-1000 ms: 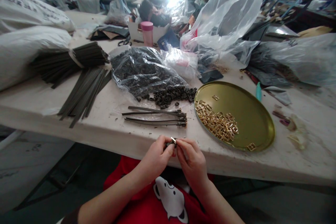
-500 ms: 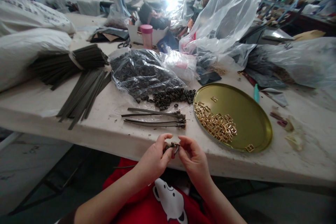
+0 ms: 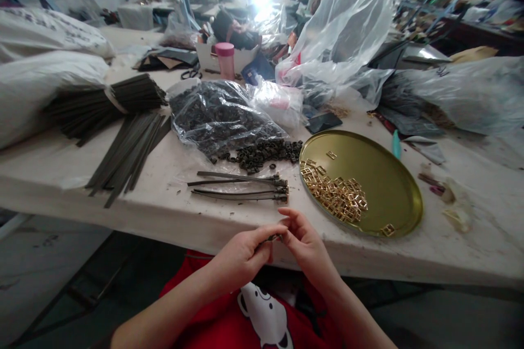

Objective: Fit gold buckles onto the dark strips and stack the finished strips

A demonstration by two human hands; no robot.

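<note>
A workshop (tray (image 3: pixel 388 180) of buckles (image 3: pixel 344 200), bundled dark strips (image 3: pixel 139 92))

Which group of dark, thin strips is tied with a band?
The thick dark bundle at far left: a pale band wraps it. The loose fan in front and the few strips at centre show no band.

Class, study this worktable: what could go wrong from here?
The small piece between the left hand and right hand might slip and drop near the table's front edge. The loose black rings could scatter if brushed. A bump might spill the gold buckles, since their tray sits close to that edge.
</note>
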